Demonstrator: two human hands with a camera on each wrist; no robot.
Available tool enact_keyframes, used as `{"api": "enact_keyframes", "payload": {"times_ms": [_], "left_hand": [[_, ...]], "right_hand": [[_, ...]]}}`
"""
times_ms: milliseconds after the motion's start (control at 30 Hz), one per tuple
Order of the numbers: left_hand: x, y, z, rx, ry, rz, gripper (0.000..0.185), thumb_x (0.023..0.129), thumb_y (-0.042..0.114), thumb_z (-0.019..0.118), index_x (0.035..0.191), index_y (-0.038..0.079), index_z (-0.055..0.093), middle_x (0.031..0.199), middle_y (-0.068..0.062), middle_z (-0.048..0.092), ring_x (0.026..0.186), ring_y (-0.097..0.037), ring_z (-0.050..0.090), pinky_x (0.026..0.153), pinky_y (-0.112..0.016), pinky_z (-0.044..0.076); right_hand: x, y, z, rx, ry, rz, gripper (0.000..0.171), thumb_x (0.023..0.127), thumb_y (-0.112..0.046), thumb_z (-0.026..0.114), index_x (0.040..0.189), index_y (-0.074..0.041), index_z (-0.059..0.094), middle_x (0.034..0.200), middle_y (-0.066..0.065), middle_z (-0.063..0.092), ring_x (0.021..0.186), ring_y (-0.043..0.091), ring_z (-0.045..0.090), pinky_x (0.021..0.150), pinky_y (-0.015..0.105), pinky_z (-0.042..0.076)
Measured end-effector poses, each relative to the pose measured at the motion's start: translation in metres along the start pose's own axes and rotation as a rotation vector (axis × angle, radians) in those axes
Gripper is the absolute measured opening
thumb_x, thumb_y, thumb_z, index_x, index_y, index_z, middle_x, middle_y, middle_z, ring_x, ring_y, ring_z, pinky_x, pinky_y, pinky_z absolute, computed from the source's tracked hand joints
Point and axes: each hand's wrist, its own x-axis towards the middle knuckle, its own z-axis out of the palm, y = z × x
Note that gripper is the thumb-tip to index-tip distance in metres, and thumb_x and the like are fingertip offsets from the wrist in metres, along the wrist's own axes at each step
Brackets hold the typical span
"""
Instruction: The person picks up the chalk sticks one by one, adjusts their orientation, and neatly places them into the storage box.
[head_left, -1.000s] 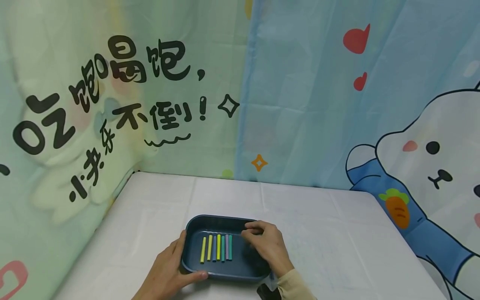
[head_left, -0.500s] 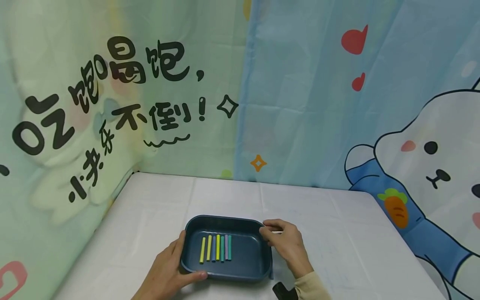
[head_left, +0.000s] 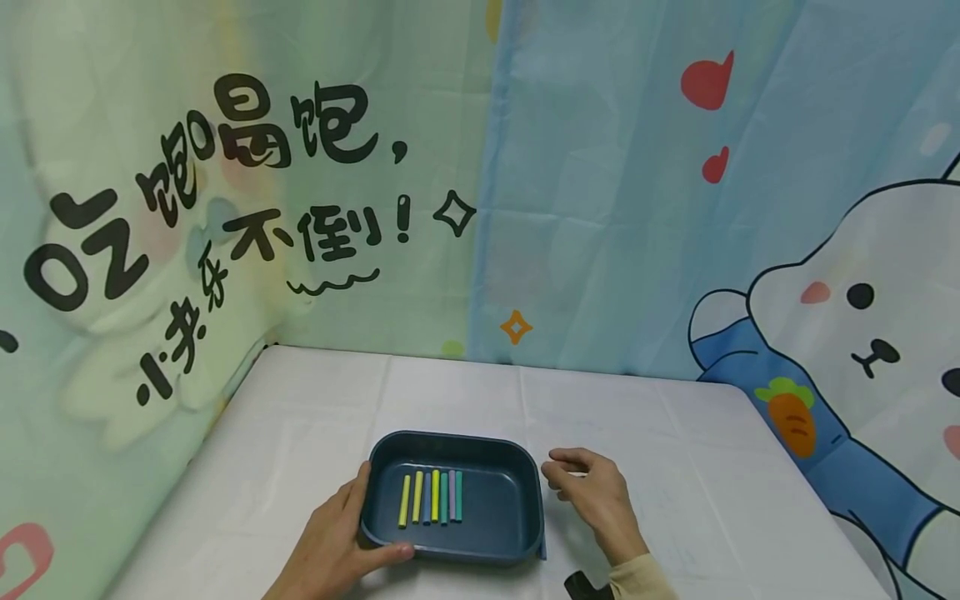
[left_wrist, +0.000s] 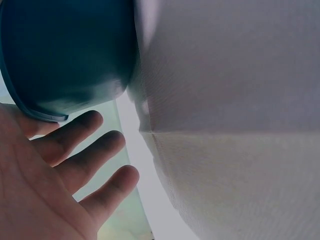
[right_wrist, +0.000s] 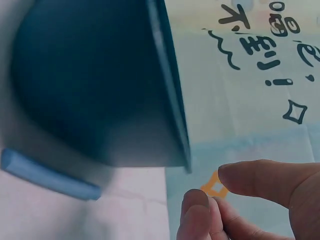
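A dark blue oval tray sits on the white table near the front edge. Several short sticks in yellow, blue, green and lilac lie side by side in its left half. My left hand rests against the tray's front left corner, thumb lying along the front rim. In the left wrist view its fingers are straight and spread beside the tray's outer wall. My right hand hovers just right of the tray, fingers loosely curled and holding nothing. The right wrist view shows the right hand next to the tray wall.
The white cloth-covered table is closed in at the back and left by printed curtains. A small light blue strip lies at the tray's front right corner. A black strap shows at my right wrist.
My right hand has come out of the tray, passed over its right rim and now hangs beside it. The left hand, tray and sticks have stayed put.
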Motion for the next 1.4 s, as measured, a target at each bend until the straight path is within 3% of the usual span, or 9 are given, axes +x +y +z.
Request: {"api": "enact_keyframes", "payload": {"times_ms": [467,767,1067,1200,1400], "left_hand": [[0.001,-0.004,0.001,-0.008,0.012,0.012,0.130,0.069,0.081,0.072,0.162,0.005,0.021,0.150,-0.020,0.046,0.132,-0.039,0.049,0.106,-0.058,0.044],[0.001,-0.004,0.000,-0.013,0.004,0.014,0.130,0.069,0.080,0.073,0.161,0.004,0.022,0.150,-0.020,0.046,0.132,-0.038,0.049,0.106,-0.058,0.044],[0.001,-0.005,0.001,-0.013,0.003,0.006,0.130,0.069,0.081,0.072,0.162,0.005,0.021,0.151,-0.020,0.045,0.133,-0.038,0.049,0.106,-0.058,0.043],[0.001,-0.005,0.002,-0.013,-0.001,0.005,0.131,0.069,0.081,0.072,0.162,0.005,0.020,0.151,-0.020,0.045,0.133,-0.038,0.048,0.106,-0.058,0.043],[0.001,-0.006,0.001,-0.017,-0.001,0.006,0.131,0.069,0.081,0.072,0.162,0.005,0.020,0.151,-0.019,0.046,0.133,-0.037,0.049,0.106,-0.057,0.043]], "right_hand": [[0.003,0.031,0.009,-0.126,-0.004,0.055,0.037,0.085,-0.022,0.075,0.115,0.000,0.073,0.094,0.004,0.074,0.075,0.014,0.065,0.063,0.029,0.051],[0.003,0.041,0.015,-0.207,-0.001,0.006,0.030,0.085,-0.021,0.077,0.105,0.002,0.075,0.086,0.001,0.074,0.075,0.012,0.064,0.065,0.029,0.052],[0.003,0.043,0.021,-0.215,0.002,-0.024,0.023,0.083,-0.012,0.076,0.100,0.003,0.075,0.079,0.000,0.070,0.065,0.011,0.061,0.057,0.026,0.052],[0.001,0.042,0.022,-0.230,-0.006,-0.022,0.020,0.082,-0.010,0.075,0.098,0.002,0.075,0.078,0.000,0.070,0.067,0.013,0.062,0.059,0.027,0.051],[0.002,0.039,0.024,-0.298,-0.007,-0.057,0.016,0.082,-0.011,0.076,0.095,-0.002,0.077,0.076,-0.003,0.069,0.074,0.015,0.062,0.072,0.036,0.052]]}}
